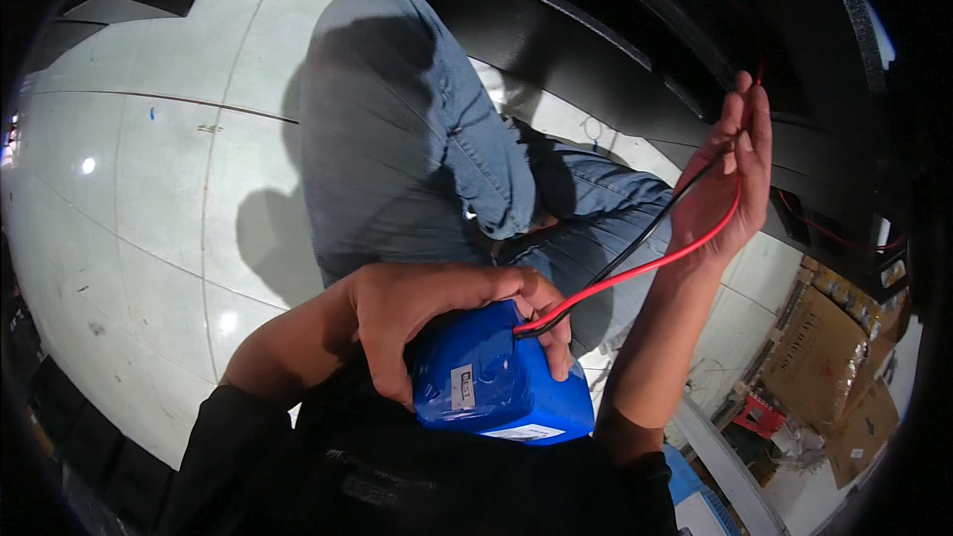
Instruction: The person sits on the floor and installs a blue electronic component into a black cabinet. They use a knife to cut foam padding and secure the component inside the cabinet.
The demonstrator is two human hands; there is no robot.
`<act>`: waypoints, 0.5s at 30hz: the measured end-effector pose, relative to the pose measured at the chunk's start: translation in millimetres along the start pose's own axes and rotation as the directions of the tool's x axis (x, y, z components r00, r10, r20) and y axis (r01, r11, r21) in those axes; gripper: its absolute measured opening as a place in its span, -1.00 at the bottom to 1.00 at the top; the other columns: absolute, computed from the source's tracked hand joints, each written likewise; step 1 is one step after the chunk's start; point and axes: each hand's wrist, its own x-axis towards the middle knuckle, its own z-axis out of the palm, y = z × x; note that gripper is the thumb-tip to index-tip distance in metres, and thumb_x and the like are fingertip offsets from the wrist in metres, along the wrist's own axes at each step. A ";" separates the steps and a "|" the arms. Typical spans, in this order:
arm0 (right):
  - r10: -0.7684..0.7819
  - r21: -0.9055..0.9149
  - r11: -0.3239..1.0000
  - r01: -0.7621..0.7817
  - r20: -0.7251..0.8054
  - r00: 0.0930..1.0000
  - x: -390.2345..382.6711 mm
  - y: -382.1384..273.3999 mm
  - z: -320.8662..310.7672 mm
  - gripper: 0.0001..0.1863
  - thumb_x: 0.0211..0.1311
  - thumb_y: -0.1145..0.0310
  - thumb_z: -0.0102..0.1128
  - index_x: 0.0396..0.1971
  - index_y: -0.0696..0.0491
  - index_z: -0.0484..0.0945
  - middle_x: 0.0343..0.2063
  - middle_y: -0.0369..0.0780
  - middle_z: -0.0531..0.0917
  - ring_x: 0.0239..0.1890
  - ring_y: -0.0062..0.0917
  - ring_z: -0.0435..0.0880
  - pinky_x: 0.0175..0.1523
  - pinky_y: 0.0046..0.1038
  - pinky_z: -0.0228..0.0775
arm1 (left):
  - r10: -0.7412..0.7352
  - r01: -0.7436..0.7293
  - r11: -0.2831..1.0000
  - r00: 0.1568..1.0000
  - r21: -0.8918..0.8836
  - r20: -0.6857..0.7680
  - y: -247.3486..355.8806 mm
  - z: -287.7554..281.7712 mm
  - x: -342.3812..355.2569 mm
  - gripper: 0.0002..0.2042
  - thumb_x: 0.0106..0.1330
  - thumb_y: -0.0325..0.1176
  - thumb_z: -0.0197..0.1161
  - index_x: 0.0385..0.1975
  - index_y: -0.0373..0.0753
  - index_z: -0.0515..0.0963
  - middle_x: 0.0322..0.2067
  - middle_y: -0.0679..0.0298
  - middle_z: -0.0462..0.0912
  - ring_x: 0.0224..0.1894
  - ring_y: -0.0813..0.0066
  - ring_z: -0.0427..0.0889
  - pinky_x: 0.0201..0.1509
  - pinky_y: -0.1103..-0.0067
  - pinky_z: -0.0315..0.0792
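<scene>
My left hand (417, 298) grips a blue shrink-wrapped battery pack (531, 387) in my lap, thumb on one side and fingers over its top. A red wire (655, 263) and a black wire (627, 245) leave the pack and curve up to my right hand (725, 164). That hand is raised beside a large black cabinet (615, 20), its long fingers fairly straight and pressed together, holding both wires near the thumb. The upper ends of the wires by the cabinet's dark recess are hard to make out.
My jeans-covered legs (387, 119) are folded on white floor tiles (159, 179). Flattened cardboard (809, 357), a small red crate (760, 415) and a pale metal rail (720, 462) lie at the lower right. Dark objects line the left edge.
</scene>
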 end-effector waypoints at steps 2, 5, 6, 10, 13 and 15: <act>-0.007 -0.005 1.000 0.007 -0.041 0.999 0.6 -0.9 4.2 -0.40 0.34 0.60 0.07 0.37 0.40 0.25 0.33 0.12 0.43 0.21 -0.25 0.64 0.28 -0.45 0.55 | 0.016 -0.015 1.000 1.000 -0.026 0.025 -1.3 2.0 8.1 0.02 -0.26 -0.32 0.65 0.28 -0.47 0.19 0.20 -0.21 0.49 0.35 -0.19 0.43 0.47 -0.05 0.20; -0.024 -0.035 0.999 0.020 -0.107 0.994 0.5 1.5 11.4 -0.40 0.32 0.64 0.09 0.35 0.42 0.25 0.24 0.07 0.51 0.14 -0.26 0.69 0.25 -0.46 0.58 | -0.041 0.040 0.999 0.994 0.010 0.102 5.8 1.7 16.5 0.00 -0.23 -0.32 0.66 0.27 -0.47 0.19 0.20 -0.22 0.48 0.36 -0.22 0.41 0.47 -0.07 0.19; -0.021 -0.033 0.999 0.017 -0.107 0.994 0.1 2.9 11.6 -0.40 0.32 0.64 0.09 0.35 0.42 0.24 0.23 0.07 0.50 0.13 -0.26 0.69 0.24 -0.46 0.59 | -0.055 0.057 0.998 0.993 -0.017 0.102 5.4 3.0 16.9 -0.02 -0.22 -0.33 0.65 0.25 -0.46 0.19 0.20 -0.23 0.48 0.36 -0.22 0.40 0.47 -0.08 0.18; -0.024 -0.036 0.999 0.019 -0.124 0.992 0.7 7.5 11.3 -0.39 0.31 0.64 0.10 0.36 0.43 0.22 0.23 0.06 0.50 0.11 -0.25 0.70 0.19 -0.44 0.63 | -0.042 0.050 0.997 0.991 -0.060 0.126 1.8 6.3 20.2 -0.08 -0.18 -0.32 0.66 0.18 -0.42 0.20 0.22 -0.26 0.45 0.37 -0.25 0.38 0.46 -0.11 0.17; -0.022 -0.053 0.998 0.014 -0.147 0.989 0.5 6.3 14.0 -0.38 0.29 0.66 0.08 0.36 0.43 0.22 0.22 0.07 0.50 0.10 -0.23 0.70 0.17 -0.42 0.64 | -0.030 0.038 0.998 0.989 -0.053 0.147 2.1 6.2 21.3 -0.10 -0.17 -0.32 0.66 0.15 -0.41 0.19 0.22 -0.27 0.44 0.37 -0.27 0.38 0.45 -0.11 0.17; -0.016 -0.061 0.998 0.007 -0.150 0.989 0.9 6.1 13.7 -0.38 0.28 0.68 0.06 0.36 0.43 0.21 0.22 0.07 0.50 0.10 -0.21 0.70 0.15 -0.41 0.65 | -0.029 0.038 0.998 0.988 -0.055 0.149 2.3 6.1 21.0 -0.11 -0.17 -0.31 0.66 0.15 -0.41 0.19 0.21 -0.27 0.44 0.37 -0.28 0.38 0.45 -0.12 0.17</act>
